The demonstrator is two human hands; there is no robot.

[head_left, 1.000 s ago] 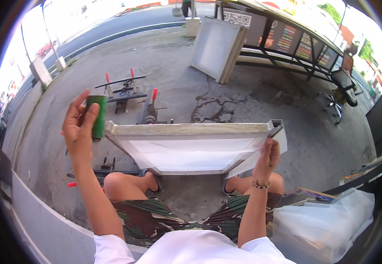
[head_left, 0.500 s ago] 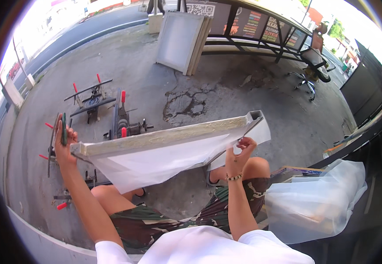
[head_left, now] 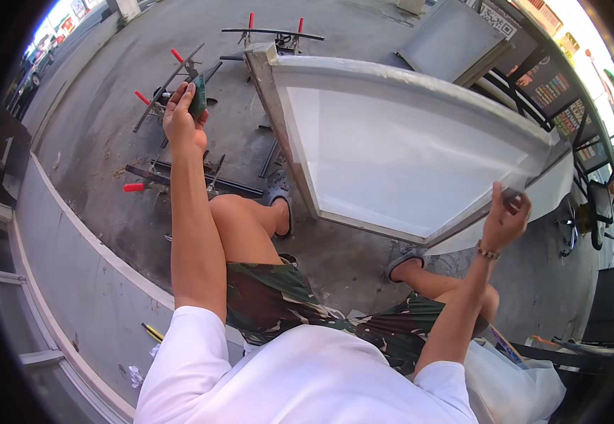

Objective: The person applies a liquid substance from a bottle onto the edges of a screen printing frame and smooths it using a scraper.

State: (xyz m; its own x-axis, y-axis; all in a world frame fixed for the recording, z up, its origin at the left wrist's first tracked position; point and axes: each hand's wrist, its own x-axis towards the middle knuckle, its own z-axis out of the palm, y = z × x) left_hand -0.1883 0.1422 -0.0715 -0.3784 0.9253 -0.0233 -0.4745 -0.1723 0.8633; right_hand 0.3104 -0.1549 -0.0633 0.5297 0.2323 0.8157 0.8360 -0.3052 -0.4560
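Note:
My left hand (head_left: 185,121) is raised at the left, closed on a flat green piece (head_left: 199,97) whose kind I cannot tell. In front of my knees a screen-printing frame (head_left: 295,152) stands tilted, a pale bar all round it. White mesh (head_left: 399,148) spans its inside, and a loose white sheet (head_left: 558,194) shows beyond its lower right edge. Beside that edge is my right hand (head_left: 506,218), fingers curled in and partly blurred. What it grips, if anything, is too small to name. My left hand is apart from the frame.
Several dark metal clamp stands with red handles (head_left: 133,187) sit on the concrete at left. More framed screens (head_left: 455,41) lean at the far right, near a dark railing and an office chair (head_left: 601,205). A translucent plastic bag (head_left: 522,389) lies by my right side; a low wall (head_left: 84,265) runs along my left.
The view has swung left. The frame has tipped up, its mesh face now in view. My left hand has come away from the frame's left corner with the green piece; my right stays by the right edge.

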